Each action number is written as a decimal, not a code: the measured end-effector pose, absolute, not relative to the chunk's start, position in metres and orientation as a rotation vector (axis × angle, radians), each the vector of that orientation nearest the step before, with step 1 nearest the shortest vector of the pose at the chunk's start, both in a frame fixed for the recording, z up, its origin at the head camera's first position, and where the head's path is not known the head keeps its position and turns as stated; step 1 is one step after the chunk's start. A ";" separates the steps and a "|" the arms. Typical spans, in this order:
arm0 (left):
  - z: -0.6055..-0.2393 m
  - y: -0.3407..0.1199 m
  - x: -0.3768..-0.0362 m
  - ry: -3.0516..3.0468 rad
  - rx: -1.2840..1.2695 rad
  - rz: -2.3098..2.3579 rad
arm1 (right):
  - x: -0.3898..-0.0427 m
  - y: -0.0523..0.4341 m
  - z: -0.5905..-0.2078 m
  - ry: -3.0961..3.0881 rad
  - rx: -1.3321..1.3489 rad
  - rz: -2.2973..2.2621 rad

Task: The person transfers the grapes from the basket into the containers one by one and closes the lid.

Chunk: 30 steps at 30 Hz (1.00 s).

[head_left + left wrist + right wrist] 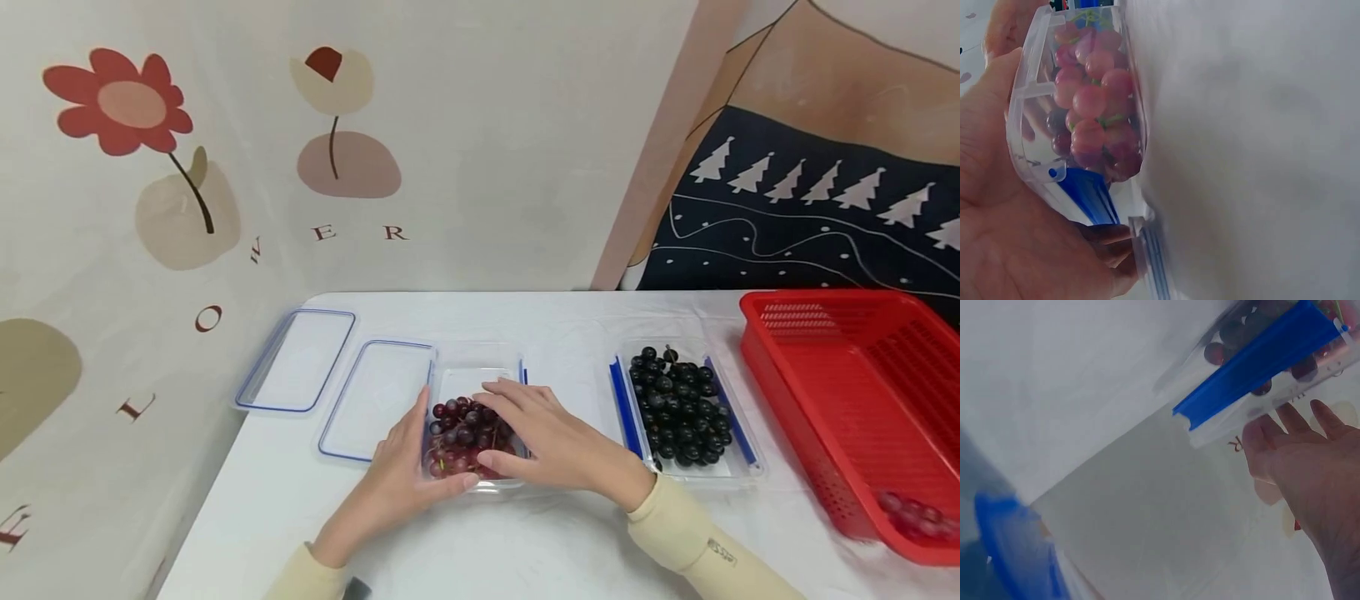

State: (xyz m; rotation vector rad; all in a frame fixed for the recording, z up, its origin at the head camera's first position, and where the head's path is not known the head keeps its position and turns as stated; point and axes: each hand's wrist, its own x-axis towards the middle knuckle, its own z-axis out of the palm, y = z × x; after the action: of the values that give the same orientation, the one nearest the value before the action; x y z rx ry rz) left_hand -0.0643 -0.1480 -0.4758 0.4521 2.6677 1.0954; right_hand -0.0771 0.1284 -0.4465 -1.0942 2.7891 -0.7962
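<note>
Left hand cupped against left wall of clear container, fingers curled round near corner, thumb along the side. Right hand flat across top right of it, fingers straight and slightly spread, resting on the grapes. Container low centre of head view, on white table, lidless, blue clips, near half heaped with red grapes. Two blue-rimmed lids left of it. Second container of dark grapes to the right; red basket far right.
</note>
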 end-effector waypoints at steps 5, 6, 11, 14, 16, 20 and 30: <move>-0.470 -0.148 -0.064 2.669 0.450 1.009 | -0.072 0.139 -0.442 2.816 -1.016 -0.799; -0.469 -0.148 -0.064 2.670 0.451 0.993 | -0.071 0.142 -0.442 2.821 -1.001 -0.798; -0.464 -0.150 -0.062 2.689 0.446 0.930 | -0.066 0.150 -0.439 2.857 -0.914 -0.814; -0.462 -0.151 -0.063 2.694 0.453 0.903 | -0.064 0.155 -0.436 2.899 -0.845 -0.829; -0.462 -0.151 -0.064 2.693 0.456 0.898 | -0.061 0.159 -0.434 2.924 -0.801 -0.837; -0.460 -0.151 -0.065 2.672 0.454 0.897 | -0.055 0.166 -0.432 2.954 -0.726 -0.852; -0.455 -0.150 -0.067 2.637 0.451 0.888 | -0.050 0.175 -0.430 2.990 -0.712 -0.866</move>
State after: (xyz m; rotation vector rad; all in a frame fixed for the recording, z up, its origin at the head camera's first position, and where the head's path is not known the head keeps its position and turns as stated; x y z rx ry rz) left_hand -0.0665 -0.1498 -0.4552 0.4513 2.6368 0.8876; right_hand -0.0496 0.1755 -0.4299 -0.7120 2.9899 -0.8664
